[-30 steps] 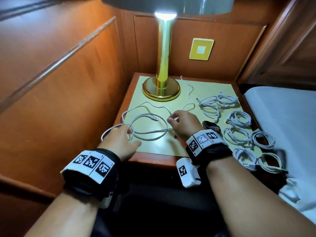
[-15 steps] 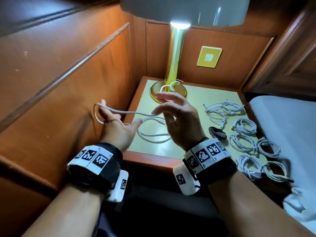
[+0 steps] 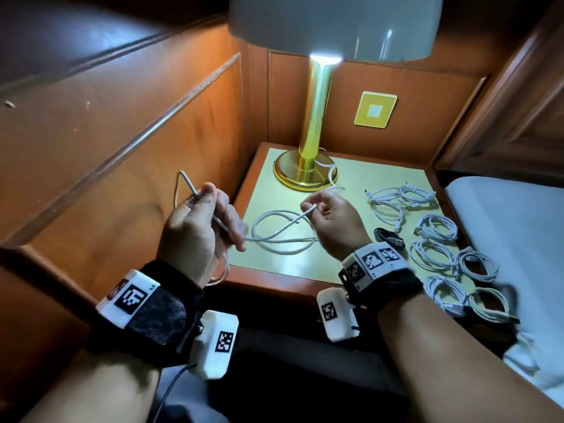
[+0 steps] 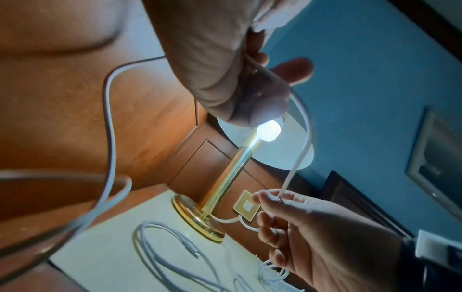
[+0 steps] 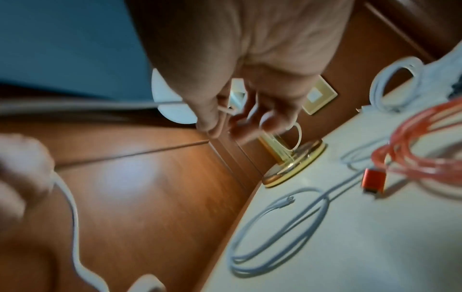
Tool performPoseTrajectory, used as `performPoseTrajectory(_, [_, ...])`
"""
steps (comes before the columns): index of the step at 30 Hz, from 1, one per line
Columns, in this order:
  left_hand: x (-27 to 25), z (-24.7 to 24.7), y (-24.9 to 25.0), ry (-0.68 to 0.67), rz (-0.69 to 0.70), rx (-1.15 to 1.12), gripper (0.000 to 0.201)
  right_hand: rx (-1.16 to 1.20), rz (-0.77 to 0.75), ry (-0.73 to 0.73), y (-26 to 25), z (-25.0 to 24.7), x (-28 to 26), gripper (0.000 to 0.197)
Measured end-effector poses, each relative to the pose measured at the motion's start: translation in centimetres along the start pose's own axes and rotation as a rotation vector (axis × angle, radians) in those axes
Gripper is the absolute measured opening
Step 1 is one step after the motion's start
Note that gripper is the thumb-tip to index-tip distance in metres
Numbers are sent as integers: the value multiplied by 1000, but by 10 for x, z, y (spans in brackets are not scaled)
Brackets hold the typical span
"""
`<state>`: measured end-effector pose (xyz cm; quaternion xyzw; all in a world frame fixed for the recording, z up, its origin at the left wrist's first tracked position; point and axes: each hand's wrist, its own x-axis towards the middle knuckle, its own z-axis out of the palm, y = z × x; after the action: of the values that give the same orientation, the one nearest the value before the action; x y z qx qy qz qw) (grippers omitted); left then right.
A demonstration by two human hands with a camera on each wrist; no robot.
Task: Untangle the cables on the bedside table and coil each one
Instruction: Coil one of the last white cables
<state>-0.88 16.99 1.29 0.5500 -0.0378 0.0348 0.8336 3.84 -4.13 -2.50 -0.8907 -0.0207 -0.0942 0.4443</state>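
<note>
Head view: left hand (image 3: pixel 195 230) grips white cable (image 3: pixel 283 236), loop above fist; right hand (image 3: pixel 331 221) pinches same cable at fingertips. Slack loops lie on bedside table (image 3: pixel 351 264). Coiled cables (image 3: pixel 433 254) right; brass lamp (image 3: pixel 308 169) behind.

White cable (image 3: pixel 283 236) in loose loops on the pale yellow-green tabletop (image 3: pixel 351 264), which has a reddish-brown wooden edge. More white cables (image 3: pixel 433 254) to the right; one black cable (image 3: pixel 389 238) among them, showing orange-red in the right wrist view. Lamp (image 3: pixel 314 138): shiny gold stem and base, white shade. Wall panels (image 3: pixel 122 141) orange-brown wood. Wall plate (image 3: pixel 375 109) yellow with a pale centre square. Wristbands (image 3: pixel 378 270) black with black-and-white square-patterned tags.
</note>
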Motion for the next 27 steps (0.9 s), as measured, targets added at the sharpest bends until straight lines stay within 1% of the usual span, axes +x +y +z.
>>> performPoseTrajectory(1, [-3, -1, 1, 10, -4, 32, 41, 160, 97, -67, -4, 0, -1, 11])
performPoseTrajectory(3, [-8, -4, 0, 10, -28, 130, 39, 596, 247, -164, -15, 0, -3, 32])
performPoseTrajectory(4, [-11, -5, 0, 0, -39, 183, 38, 804, 303, -182, -20, -2, -3, 41])
performPoseTrajectory(5, [-15, -6, 0, -9, -51, 235, 37, 962, 337, -171, -25, -6, -2, 46])
performPoseTrajectory(7, [-23, -7, 0, -21, -66, 324, 37, 1127, 365, -115, -29, -13, 2, 47])
performPoseTrajectory(8, [-27, -8, -1, -26, -62, 360, 38, 1132, 360, -83, -30, -17, 3, 45])
performPoseTrajectory(9, [-32, -7, 0, -37, -52, 398, 40, 1067, 326, -49, -30, -21, 2, 43])
performPoseTrajectory(10, [-37, -5, 0, -54, -35, 433, 41, 909, 252, 2, -31, -25, 0, 40])
performPoseTrajectory(11, [-42, -2, 0, -74, -20, 451, 42, 677, 137, 71, -32, -28, -5, 37])
performPoseTrajectory(12, [-47, 2, 0, -86, -10, 437, 42, 440, -12, 142, -34, -30, -12, 31])
performPoseTrajectory(13, [-52, 7, 0, -81, -18, 399, 39, 274, -174, 188, -39, -32, -21, 25])
performPoseTrajectory(15, [-60, 15, 1, -34, -88, 328, 36, 142, -446, 180, -55, -35, -44, 18])
performPoseTrajectory(17, [-66, 18, 1, 13, -189, 249, 36, 91, -628, 148, -70, -36, -71, 21])
performPoseTrajectory(18, [-69, 18, 0, 32, -236, 193, 35, 74, -683, 124, -76, -38, -85, 23])
performPoseTrajectory(20, [-79, 23, 4, 31, -308, 80, 37, 44, -737, 27, -84, -43, -114, 26])
performPoseTrajectory(22, [-95, 34, 11, -45, -356, -17, 41, 9, -789, -107, -88, -49, -141, 27])
performPoseTrajectory(24, [-115, 45, 18, -149, -418, -70, 44, -13, -844, -199, -90, -56, -165, 25])
performPoseTrajectory(26, [-133, 47, 18, -192, -424, -77, 35, -12, -858, -258, -92, -64, -190, 19])
performPoseTrajectory(27, [-141, 45, 16, -220, -393, -68, 29, -6, -847, -290, -90, -68, -203, 19])
